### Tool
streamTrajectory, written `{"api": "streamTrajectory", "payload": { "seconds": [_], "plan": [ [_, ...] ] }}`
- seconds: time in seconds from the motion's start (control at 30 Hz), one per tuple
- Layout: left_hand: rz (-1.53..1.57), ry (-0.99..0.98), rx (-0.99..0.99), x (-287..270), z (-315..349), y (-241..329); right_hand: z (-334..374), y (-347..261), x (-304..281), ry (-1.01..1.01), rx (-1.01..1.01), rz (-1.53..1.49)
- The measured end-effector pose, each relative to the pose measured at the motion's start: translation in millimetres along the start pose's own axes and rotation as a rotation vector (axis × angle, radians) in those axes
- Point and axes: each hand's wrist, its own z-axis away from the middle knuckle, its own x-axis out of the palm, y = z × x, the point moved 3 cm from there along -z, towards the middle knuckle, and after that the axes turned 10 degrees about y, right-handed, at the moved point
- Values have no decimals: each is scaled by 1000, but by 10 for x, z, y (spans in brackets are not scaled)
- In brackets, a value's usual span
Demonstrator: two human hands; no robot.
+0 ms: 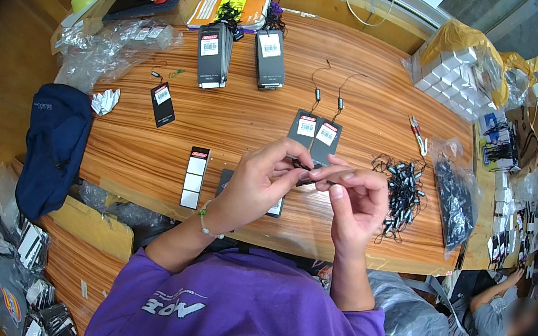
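Note:
My left hand (259, 179) and my right hand (358, 206) meet over the middle of the table, fingers pinched together. Between their fingertips runs a black hang-tag string (306, 182), partly hidden by the fingers. Just beyond lie two dark grey hang tags (305, 124) with white stickers, their strings stretched away from me. Under my left hand and wrist, more dark tags (274, 209) show only in part. A black strip with white labels (194, 178) lies left of that wrist. To the right of my right hand is a heap of black tag strings (404, 196).
Two stacks of strung tags (211, 55) stand at the back, with a single tag (163, 105) nearer. Pliers (418, 135) and a plastic bag of black strings (453, 195) lie right. A navy pouch (53, 146) is left. Another person (497, 313) sits at far right.

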Motion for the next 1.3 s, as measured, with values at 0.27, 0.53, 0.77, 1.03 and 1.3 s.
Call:
{"api": "streamTrajectory", "payload": {
  "seconds": [0.27,0.53,0.77,1.03,1.3],
  "plan": [
    [134,134,112,-83,-27,-27,36,28,18,120,204,73],
    [294,119,-60,-40,14,-57,64,80,28,120,209,96],
    [352,167,-23,-32,22,-99,45,40,56,133,234,44],
    [318,123,-17,-32,23,-114,57,69,58,108,273,54],
    [205,-52,-246,-168,-37,-119,24,102,-7,-114,693,-173]
  ]
}}
